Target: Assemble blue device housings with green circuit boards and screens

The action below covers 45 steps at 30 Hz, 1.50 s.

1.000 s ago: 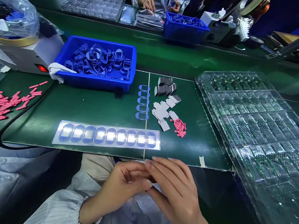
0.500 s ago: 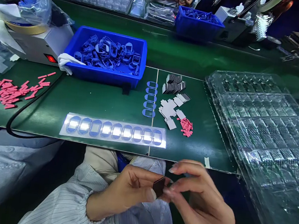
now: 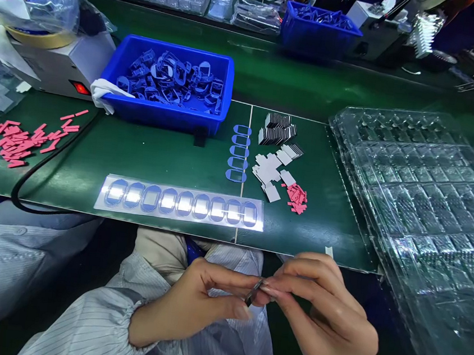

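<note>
Turned edge-on, dark strip [image 3: 253,292], between both hands' fingers [image 3: 299,270]

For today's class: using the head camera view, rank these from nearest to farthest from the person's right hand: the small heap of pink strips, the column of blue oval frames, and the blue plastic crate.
From the right hand:
1. Small heap of pink strips: ahead, slightly left.
2. Column of blue oval frames: farther ahead, more to the left.
3. Blue plastic crate: farthest, back left.
</note>
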Tool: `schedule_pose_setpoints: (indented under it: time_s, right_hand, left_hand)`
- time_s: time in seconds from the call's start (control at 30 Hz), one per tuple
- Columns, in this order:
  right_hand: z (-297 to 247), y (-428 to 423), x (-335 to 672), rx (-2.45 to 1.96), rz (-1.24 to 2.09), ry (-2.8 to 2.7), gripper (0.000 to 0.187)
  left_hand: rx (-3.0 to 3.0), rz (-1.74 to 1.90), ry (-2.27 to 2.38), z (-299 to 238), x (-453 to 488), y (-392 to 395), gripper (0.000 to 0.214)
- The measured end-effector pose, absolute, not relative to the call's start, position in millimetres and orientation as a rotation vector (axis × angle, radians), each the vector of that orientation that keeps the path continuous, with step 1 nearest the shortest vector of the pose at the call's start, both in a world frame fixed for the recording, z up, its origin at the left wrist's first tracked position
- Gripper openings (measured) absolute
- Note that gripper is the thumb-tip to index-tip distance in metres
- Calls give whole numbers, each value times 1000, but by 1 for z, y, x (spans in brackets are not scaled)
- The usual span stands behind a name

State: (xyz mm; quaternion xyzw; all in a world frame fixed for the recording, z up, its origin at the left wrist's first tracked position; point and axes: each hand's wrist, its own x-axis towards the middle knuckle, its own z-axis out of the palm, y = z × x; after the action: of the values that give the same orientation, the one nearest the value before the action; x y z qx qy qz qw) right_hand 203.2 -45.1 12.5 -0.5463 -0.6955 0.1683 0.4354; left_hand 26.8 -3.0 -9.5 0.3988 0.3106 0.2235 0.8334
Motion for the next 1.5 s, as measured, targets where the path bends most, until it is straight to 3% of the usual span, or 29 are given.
schedule_pose_setpoints:
  time_s: [0.3,0.5,0.67,0.8,0.93,1.13,1.3,1.47,1.5]
  right_hand:
    - [-1,-47,205,-1404,511,-1747,17]
    - [-11,-57,200,-1460,209,-1797,13]
    - [-27,-59,227,-1744,447,-1445,9]
    - [-32,-52,234,-1726,387,-1465,4]
    - [-19,-47,211,-1475,292,-1705,38]
    - [-21,-51,186,-1402,62,-1762,48]
    - [-23,-63,185,-1420,-107,-1682,32]
    - [-38,-58,212,-1672,190,-1294,6]
    - [-46,-55,219,-1760,193,-1312,10]
  left_hand:
    - [944,499,716,-14,27,-5,28]
    - [706,627,856,-23,39,-8,23]
    - [619,770,933,-25,37,3,29]
    - [678,710,868,-20,32,9,23]
    - [740,678,803,-13,34,5,21]
    - [795,759,823,-9,40,-5,25]
    - [745,812,812,-11,42,-7,25]
    - [956,826,973,-18,36,3,23]
    - [1070,810,989,-19,34,6,25]
